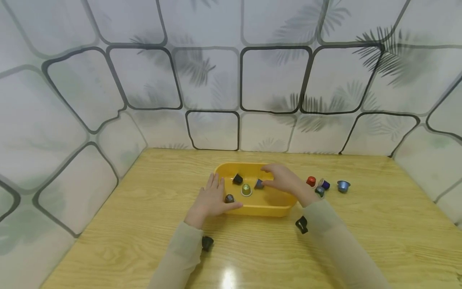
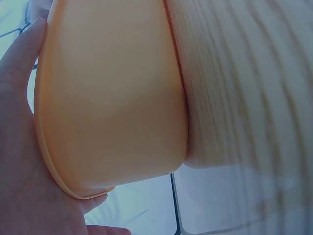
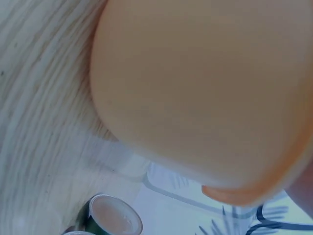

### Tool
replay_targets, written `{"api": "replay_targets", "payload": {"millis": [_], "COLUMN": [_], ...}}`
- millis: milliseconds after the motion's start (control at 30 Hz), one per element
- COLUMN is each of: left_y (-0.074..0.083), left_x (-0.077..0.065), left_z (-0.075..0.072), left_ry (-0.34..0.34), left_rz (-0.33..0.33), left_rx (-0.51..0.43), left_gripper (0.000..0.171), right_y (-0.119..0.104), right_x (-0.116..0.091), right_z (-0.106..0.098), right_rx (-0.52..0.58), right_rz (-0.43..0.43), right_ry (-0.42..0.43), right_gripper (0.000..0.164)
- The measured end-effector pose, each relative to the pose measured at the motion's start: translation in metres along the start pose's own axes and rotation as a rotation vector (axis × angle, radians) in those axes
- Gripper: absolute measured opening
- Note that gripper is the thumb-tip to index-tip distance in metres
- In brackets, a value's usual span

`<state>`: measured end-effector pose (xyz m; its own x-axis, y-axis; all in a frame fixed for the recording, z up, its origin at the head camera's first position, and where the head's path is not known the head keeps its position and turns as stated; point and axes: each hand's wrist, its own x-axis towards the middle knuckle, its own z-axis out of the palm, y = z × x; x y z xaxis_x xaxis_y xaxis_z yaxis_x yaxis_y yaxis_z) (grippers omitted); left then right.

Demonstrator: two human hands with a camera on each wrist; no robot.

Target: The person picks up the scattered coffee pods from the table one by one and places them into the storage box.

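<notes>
A yellow tray (image 1: 267, 210) stands on the table with several coffee capsules inside: a black one (image 1: 237, 179), a green one (image 1: 246, 189), a blue one (image 1: 259, 184) and a dark grey one (image 1: 229, 198). My left hand (image 1: 213, 198) rests on the tray's left end, fingers straight and thumb spread along the front rim; the left wrist view shows the palm against the rim (image 2: 43, 142). My right hand (image 1: 283, 178) reaches over the tray's right part. Its thumb tip is right beside the blue capsule, with the fingers spread apart from the thumb.
Right of the tray lie a red capsule (image 1: 311, 181), a dark blue one (image 1: 325, 184), a green one (image 1: 319, 191) and a light blue one (image 1: 343, 186). Black capsules lie near the right sleeve (image 1: 301, 224) and left sleeve (image 1: 207, 243). A patterned wall (image 1: 213, 130) borders the table.
</notes>
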<state>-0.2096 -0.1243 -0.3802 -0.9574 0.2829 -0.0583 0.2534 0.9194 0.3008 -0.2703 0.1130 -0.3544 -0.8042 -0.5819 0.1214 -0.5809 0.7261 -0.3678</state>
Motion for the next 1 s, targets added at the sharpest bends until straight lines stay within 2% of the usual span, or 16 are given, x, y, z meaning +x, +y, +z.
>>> {"api": "replay_targets", "payload": {"millis": [233, 533, 767, 933, 1000], "left_y": [0.001, 0.001, 0.0, 0.0, 0.001], "left_x": [-0.001, -0.002, -0.001, -0.001, -0.001], "left_z": [-0.002, -0.002, -0.001, -0.001, -0.002], "left_ry": [0.003, -0.002, 0.0, -0.002, -0.001], "left_rz": [0.007, 0.009, 0.011, 0.01, 0.009], "left_rx": [0.004, 0.005, 0.004, 0.009, 0.012], "left_gripper": [0.106, 0.106, 0.108, 0.107, 0.107], "right_y": [0.002, 0.012, 0.02, 0.028, 0.032], "right_x": [-0.013, -0.028, -0.043, -0.051, -0.054], "right_z": [-0.007, -0.012, -0.019, -0.022, -0.023], "right_rx": [0.069, 0.099, 0.176, 0.149, 0.148], "right_rz": [-0.031, -0.011, 0.018, -0.049, -0.041], "right_ry": [0.046, 0.129, 0.15, 0.219, 0.228], "right_gripper": [0.045, 0.043, 0.041, 0.04, 0.039]}}
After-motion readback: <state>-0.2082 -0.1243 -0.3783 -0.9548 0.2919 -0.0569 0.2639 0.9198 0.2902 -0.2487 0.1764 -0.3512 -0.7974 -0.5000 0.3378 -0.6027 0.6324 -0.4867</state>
